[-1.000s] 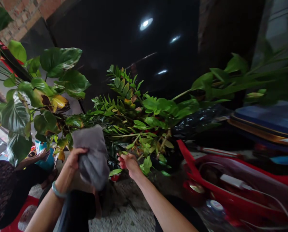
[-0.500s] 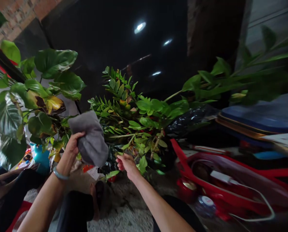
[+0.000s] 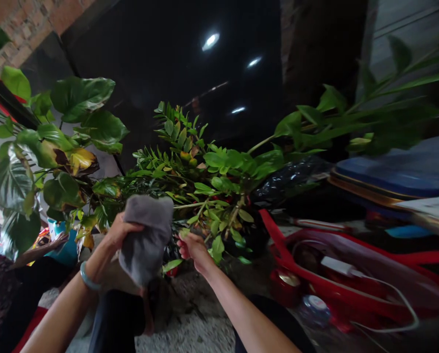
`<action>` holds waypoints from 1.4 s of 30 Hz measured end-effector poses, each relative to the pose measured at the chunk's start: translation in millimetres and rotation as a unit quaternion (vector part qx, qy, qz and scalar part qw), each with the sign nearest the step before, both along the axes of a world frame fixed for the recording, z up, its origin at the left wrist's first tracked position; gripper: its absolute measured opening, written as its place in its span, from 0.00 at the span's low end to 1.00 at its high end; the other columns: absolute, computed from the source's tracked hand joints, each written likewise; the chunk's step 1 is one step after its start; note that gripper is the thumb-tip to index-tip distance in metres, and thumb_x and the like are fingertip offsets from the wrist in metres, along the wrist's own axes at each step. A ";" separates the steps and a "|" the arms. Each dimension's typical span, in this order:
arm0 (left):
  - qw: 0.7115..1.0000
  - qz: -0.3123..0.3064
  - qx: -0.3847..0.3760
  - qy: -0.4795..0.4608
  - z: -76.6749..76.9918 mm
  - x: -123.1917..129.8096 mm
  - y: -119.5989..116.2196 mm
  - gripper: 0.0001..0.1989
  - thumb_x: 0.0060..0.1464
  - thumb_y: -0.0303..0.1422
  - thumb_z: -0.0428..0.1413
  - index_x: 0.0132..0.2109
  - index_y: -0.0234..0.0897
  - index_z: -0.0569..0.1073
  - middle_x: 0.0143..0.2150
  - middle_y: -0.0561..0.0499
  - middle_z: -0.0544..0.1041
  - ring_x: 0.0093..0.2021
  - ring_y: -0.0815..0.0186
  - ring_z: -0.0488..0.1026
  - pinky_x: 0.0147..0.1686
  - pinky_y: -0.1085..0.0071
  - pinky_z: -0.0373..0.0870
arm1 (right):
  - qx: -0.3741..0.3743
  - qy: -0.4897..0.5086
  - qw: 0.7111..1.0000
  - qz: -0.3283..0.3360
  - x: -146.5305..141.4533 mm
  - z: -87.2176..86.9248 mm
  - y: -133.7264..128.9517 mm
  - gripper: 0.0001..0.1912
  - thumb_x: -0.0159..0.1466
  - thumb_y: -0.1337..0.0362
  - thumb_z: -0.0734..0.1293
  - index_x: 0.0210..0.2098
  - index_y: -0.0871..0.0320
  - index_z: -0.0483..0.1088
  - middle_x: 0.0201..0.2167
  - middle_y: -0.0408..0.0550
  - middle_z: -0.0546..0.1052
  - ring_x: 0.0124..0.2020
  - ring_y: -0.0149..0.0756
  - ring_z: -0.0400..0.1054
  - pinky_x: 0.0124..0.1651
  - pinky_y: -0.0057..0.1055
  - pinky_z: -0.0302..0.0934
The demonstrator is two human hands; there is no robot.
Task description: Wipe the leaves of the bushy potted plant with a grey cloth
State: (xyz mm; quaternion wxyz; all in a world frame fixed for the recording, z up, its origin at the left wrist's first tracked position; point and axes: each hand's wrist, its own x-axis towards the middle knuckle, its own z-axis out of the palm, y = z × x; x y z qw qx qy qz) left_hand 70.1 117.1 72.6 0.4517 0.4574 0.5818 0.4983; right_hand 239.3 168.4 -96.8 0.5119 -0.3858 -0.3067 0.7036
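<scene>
A folded grey cloth (image 3: 147, 240) hangs from my left hand (image 3: 121, 231), with the thumb across its front. To its right, my right hand (image 3: 194, 251) has its fingers curled and pinched on a leaf (image 3: 184, 233) at the low front of a green potted plant (image 3: 219, 191). The leaf's tip is partly hidden by the fingers. The cloth's right edge is close to my right hand but apart from it. Stems and small leaves spread around and above my right hand.
Left stands a large-leaved plant (image 3: 83, 98) with some yellowed leaves. A red bag (image 3: 337, 274) holding a white charger (image 3: 337, 265) with its cable lies at right, beside a blue case (image 3: 392, 171). Another person's hand (image 3: 59, 241) is near a turquoise container (image 3: 66, 250) at far left.
My left hand has moved the cloth down and to the right, nearer my right hand. The right hand keeps its pinch almost in place. The other person's arm has shifted at the left.
</scene>
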 end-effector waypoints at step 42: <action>0.986 -0.058 -0.146 -0.046 -28.9 10.1 -5.0 0.17 0.28 0.27 0.67 0.33 0.33 0.80 0.28 0.46 0.81 0.27 0.58 0.76 0.32 0.63 0.72 | 0.016 -0.018 1.000 0.013 -0.5 2.8 -0.4 0.10 0.50 0.60 0.68 0.18 0.57 0.64 0.12 0.37 0.68 0.11 0.24 0.59 0.12 0.19 0.51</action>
